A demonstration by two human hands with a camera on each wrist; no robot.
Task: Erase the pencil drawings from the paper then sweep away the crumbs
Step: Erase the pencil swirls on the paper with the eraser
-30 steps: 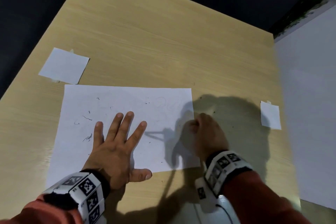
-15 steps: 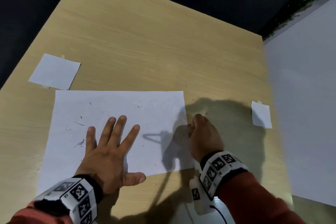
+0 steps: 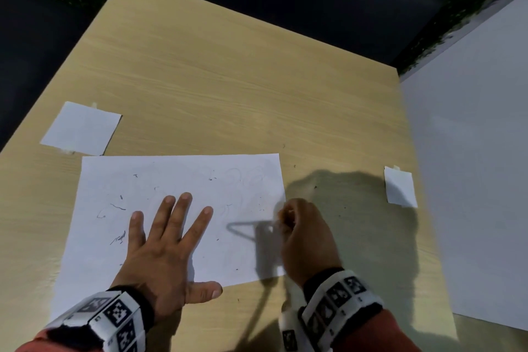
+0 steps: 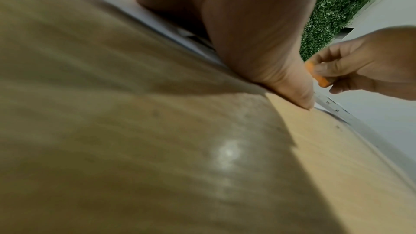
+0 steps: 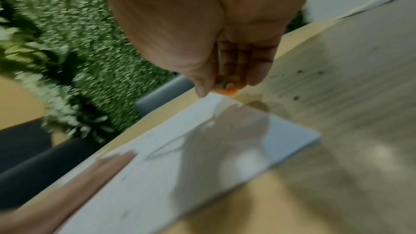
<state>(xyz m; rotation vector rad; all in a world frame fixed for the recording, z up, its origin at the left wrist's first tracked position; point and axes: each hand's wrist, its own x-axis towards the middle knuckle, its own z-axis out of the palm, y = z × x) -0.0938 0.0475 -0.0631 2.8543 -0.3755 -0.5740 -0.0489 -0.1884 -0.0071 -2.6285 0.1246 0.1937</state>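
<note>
A white sheet of paper (image 3: 177, 208) lies on the wooden table (image 3: 228, 80), with faint pencil traces near its upper right and dark eraser crumbs (image 3: 117, 206) scattered over its left half. My left hand (image 3: 165, 240) lies flat on the sheet with fingers spread, pinning it down. At the sheet's right edge my right hand (image 3: 303, 237) pinches a small orange eraser (image 4: 317, 76); the eraser (image 5: 226, 86) tip sits just above the paper's (image 5: 180, 175) corner area. In the head view the eraser is hidden by the fingers.
A small white note (image 3: 81, 128) is taped at the table's left, another note (image 3: 399, 187) at the right. A white board (image 3: 471, 151) borders the right side. A few crumbs (image 3: 315, 187) lie on the wood beside the sheet. Dark seating and green foliage lie beyond.
The right hand has stayed at the sheet's right edge with small shifts, still pinching the eraser. The left hand has kept flat on the paper. The head camera has shifted slightly.
</note>
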